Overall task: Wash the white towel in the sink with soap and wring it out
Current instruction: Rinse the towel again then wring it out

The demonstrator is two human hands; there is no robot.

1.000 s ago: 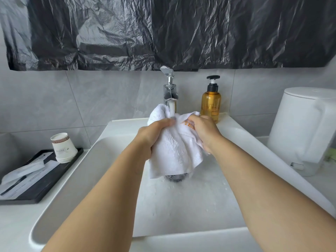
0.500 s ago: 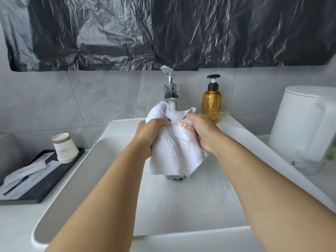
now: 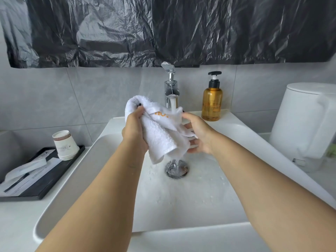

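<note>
White hotel towel (image 3: 161,135): bunched under running faucet (image 3: 171,91) over sink (image 3: 116,128). Left hand (image 3: 135,130) gripped it; right hand (image 3: 198,137) loosely cupped it, fingers straight. Risk: sodden towel slipping onto drain (image 3: 176,169).

We've got a white terry towel (image 3: 160,135) with orange lettering, over a glossy white ceramic sink (image 3: 190,200). The pump bottle (image 3: 212,101) is amber with a black top, the faucet (image 3: 171,91) shiny chrome. Grey wall tiles (image 3: 101,95), crinkly black plastic sheeting (image 3: 163,28), a white paper cup (image 3: 64,144) with a brown rim band, black tray (image 3: 45,184).
</note>
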